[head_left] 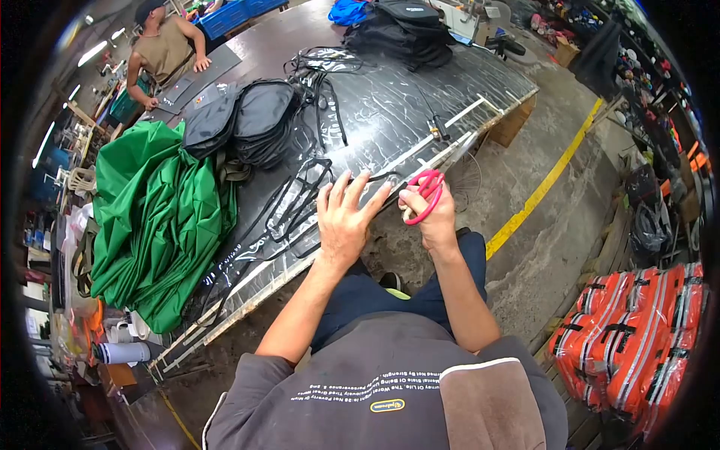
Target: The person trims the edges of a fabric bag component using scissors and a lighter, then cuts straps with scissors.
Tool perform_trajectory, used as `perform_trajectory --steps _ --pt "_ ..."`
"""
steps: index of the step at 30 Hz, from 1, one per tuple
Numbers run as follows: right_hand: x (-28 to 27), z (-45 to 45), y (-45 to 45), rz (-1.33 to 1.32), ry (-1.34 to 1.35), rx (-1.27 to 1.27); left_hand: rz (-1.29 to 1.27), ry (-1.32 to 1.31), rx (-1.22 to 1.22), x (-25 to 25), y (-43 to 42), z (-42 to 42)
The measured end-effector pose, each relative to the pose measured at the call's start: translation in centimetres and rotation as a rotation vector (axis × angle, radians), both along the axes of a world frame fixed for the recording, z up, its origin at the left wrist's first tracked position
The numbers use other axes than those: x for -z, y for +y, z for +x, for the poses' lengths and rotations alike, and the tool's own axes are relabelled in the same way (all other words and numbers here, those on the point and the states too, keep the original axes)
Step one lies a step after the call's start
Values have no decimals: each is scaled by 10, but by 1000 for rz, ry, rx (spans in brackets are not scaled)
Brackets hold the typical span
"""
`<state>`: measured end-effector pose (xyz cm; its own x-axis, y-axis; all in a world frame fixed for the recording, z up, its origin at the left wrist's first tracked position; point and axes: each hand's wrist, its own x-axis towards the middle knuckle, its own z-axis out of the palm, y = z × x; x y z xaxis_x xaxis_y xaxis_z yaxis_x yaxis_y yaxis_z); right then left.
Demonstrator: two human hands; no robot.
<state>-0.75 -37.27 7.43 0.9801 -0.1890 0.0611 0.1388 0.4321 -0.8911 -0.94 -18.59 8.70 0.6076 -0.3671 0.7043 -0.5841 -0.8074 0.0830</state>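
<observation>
Centre frame: right hand's [436, 217] fingers grasp the scissors [437, 195]; left hand's [345, 221] are spread, unclenched, by the strap [385, 175] on the bench [386, 94]. Best keep the strap flat, scissor points facing away.

The scissors [438, 193] have pinkish-red handles. The table [379, 139] is black with silvery-white streaks and a worn white edge, and the straps [385, 175] on it are black. The cloth [161, 217] is bright green, the bags [262, 112] black, the crate [232, 19] blue. The shirt [375, 352] is dark grey with white lettering and a yellow-ringed badge [388, 406]; the trousers [471, 262] are navy. The floor [499, 191] is grey with a yellow line [540, 196]. The packs [622, 352] are orange with silver-grey stripes. A co-worker's top [166, 54] is tan.
</observation>
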Motion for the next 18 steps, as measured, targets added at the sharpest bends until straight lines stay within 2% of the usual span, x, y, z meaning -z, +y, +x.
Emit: perform_trajectory --steps 4,6,8,10,12,13,16,18 --pt "19 -3 -3 46 64 -39 45 24 85 3 5 -2" --pt "20 -8 0 95 12 -22 -162 331 174 -22 7 -11" --pt "19 -12 7 141 -55 5 -432 522 391 -5 21 5" --pt "22 -15 2 104 -75 -76 -511 646 287 1 25 19" --pt "20 -21 3 65 -98 -99 -588 965 176 0 23 34" --pt "20 -22 3 47 -110 -126 -703 1090 293 5 19 41" --pt "17 -29 8 81 -94 -157 -801 1443 530 8 13 65" --pt "17 -30 7 83 -79 -142 -888 1496 607 0 7 66"
